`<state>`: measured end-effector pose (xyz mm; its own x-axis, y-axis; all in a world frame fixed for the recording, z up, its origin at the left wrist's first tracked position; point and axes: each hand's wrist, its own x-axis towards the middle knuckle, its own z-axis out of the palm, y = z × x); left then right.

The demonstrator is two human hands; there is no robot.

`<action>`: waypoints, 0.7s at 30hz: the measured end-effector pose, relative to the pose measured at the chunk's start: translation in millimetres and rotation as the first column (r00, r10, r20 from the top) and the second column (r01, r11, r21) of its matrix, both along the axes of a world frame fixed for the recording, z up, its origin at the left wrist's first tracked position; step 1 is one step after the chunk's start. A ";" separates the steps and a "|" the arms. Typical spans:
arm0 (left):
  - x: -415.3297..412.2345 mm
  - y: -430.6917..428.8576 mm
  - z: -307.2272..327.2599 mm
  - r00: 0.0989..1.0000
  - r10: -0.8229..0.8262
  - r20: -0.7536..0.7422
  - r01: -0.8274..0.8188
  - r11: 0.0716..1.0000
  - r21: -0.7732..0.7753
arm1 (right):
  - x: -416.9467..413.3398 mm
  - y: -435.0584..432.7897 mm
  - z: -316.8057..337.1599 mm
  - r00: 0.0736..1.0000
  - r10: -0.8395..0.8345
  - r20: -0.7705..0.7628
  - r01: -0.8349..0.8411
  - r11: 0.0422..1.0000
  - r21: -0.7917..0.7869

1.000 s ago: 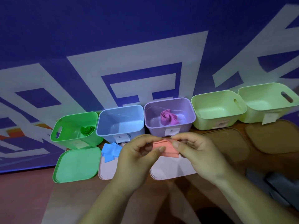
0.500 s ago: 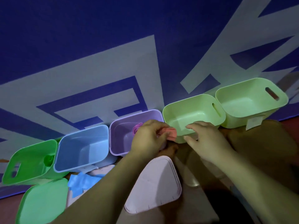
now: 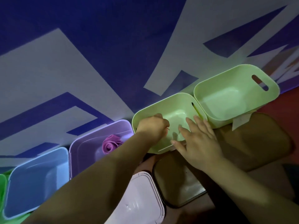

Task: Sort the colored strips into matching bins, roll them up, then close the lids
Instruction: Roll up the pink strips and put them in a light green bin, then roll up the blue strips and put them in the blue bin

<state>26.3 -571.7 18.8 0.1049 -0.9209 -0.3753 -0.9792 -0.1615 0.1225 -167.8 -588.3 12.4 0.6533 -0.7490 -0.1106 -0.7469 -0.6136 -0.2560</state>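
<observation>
My left hand [image 3: 152, 126] reaches down into the nearer pale green bin [image 3: 161, 102], fingers curled round the salmon strip; only a thin sliver of the strip [image 3: 168, 129] shows past the fingers. My right hand [image 3: 199, 139] lies flat with straight fingers over the front rim of that same bin. To the left stands a purple bin [image 3: 90, 138] holding a rolled purple strip [image 3: 110, 145]. Further left is a blue bin [image 3: 32, 183], its floor partly hidden by my forearm.
A second pale green bin [image 3: 234, 94] stands to the right, touching the first. A pink lid [image 3: 137, 204] and two brown lids [image 3: 178, 188] [image 3: 258, 139] lie in front of the bins. A green bin [image 3: 2, 183] peeks in at the left edge. A blue-and-white wall rises behind.
My left hand has carried the salmon strip from in front of the purple bin to the right and down into the pale green bin. My right hand let go and moved onto that bin's rim.
</observation>
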 end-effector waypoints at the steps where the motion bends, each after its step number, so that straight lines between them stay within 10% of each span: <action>1: 0.5 -3.0 -3.6 1.000 -0.011 0.012 0.011 1.000 0.008 | -0.4 -0.3 -0.8 1.000 0.003 -0.003 -0.003 1.000 0.006; 13: 7.7 4.8 -13.2 0.995 0.095 0.012 -0.096 0.985 0.141 | -4.9 -2.0 -2.3 0.999 0.022 0.049 -0.022 1.000 -0.011; 21: -4.0 76.2 51.9 0.987 0.142 -0.070 -0.150 0.981 -0.123 | -24.9 28.3 18.1 0.985 0.019 0.172 -0.018 1.000 -0.008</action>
